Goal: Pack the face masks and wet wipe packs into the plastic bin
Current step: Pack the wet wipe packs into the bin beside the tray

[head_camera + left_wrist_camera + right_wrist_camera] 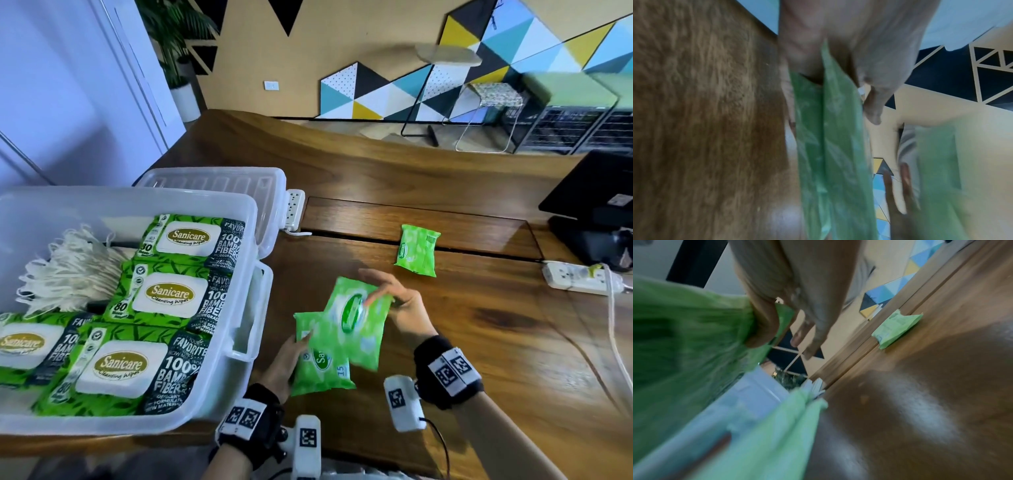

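A clear plastic bin (pixel 239 308) at the left holds several large Sanicare wipe packs (pixel 168 294) and a bundle of white face masks (pixel 68 270). Just right of the bin, my left hand (pixel 298 346) grips a small green wet wipe pack (pixel 318 366) (pixel 830 146) by its left edge. My right hand (pixel 376 294) pinches a second small green pack (pixel 356 325) (pixel 684 337), which overlaps the first from above. In the right wrist view the thumb (pixel 762 324) presses on that pack. A third small green pack (pixel 418 250) (pixel 898 327) lies alone on the wooden table further back.
The bin's clear lid (pixel 212 181) leans behind the bin, next to a white power strip (pixel 294 209). At the right edge stand a black monitor (pixel 596 205) and another power strip (pixel 575 277) with a white cable trailing toward me.
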